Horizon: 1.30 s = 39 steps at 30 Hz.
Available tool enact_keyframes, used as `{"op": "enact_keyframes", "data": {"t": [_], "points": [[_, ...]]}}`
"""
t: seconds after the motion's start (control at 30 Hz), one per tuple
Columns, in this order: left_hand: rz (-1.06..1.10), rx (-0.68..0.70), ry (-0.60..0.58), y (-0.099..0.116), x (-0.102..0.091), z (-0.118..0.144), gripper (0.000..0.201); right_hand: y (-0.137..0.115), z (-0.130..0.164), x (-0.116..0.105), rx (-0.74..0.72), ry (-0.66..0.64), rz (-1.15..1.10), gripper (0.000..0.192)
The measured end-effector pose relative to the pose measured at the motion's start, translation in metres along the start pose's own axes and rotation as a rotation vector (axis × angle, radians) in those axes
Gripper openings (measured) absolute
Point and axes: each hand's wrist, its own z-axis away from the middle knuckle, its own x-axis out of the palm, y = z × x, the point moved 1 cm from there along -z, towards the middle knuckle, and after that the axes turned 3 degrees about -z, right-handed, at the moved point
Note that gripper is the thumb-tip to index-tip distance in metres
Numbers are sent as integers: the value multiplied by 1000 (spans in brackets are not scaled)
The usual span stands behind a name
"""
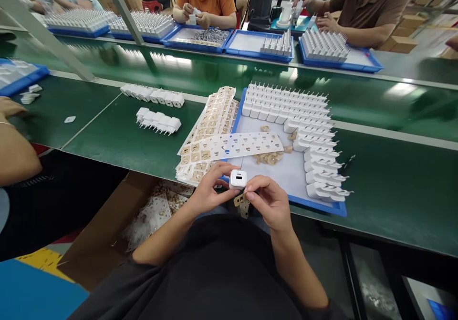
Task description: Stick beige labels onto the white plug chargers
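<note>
A white USB charger (238,179) is held between the thumb and fingers of my left hand (211,189), its port face turned up toward me. My right hand (268,198) pinches a small tan adhesive sticker piece (242,202) just below and right of the charger. Behind both hands lies a blue-rimmed tray (336,209) with rows of white chargers (286,105), prongs pointing away. Loose tan scraps (268,158) lie on the tray's floor. A partly used sticker sheet (246,143) rests across the tray's left edge, on a stack of sticker sheets (211,119).
Two rows of white chargers (159,120) stand on the green bench at the left. A cardboard box (96,220) of waste sits below the bench edge. A neighbour's arm (17,153) is at far left. Across the green belt (171,67), co-workers handle parts behind blue trays (250,48).
</note>
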Motion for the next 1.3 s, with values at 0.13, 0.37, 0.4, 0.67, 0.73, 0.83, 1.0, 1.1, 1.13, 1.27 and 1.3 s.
{"op": "enact_keyframes", "data": {"t": [0.13, 0.37, 0.4, 0.67, 0.73, 0.83, 1.0, 1.1, 1.13, 1.27, 1.3], "points": [[-122, 110, 81, 9, 6, 3, 45, 2, 2, 2, 50, 111, 56, 5], [-80, 102, 68, 2, 2, 8, 43, 4, 0, 3, 94, 281, 78, 1], [-102, 119, 93, 1, 1, 8, 43, 4, -1, 3, 88, 303, 78, 2], [-166, 221, 138, 5, 2, 4, 44, 3, -9, 11, 93, 381, 87, 3], [-179, 232, 148, 5, 2, 4, 43, 3, -9, 11, 94, 382, 92, 4], [-194, 240, 157, 5, 3, 5, 42, 4, -9, 11, 93, 380, 86, 3], [-203, 233, 154, 5, 4, 5, 41, 4, -9, 11, 94, 370, 85, 2], [-206, 238, 151, 5, 4, 5, 42, 4, -8, 12, 91, 374, 96, 2], [-204, 241, 150, 5, 4, 5, 43, 3, -8, 12, 88, 376, 104, 2], [-208, 258, 155, 6, 4, 5, 43, 3, -6, 14, 68, 379, 157, 2], [-215, 266, 160, 6, 4, 5, 42, 3, -6, 15, 61, 381, 177, 3]]}}
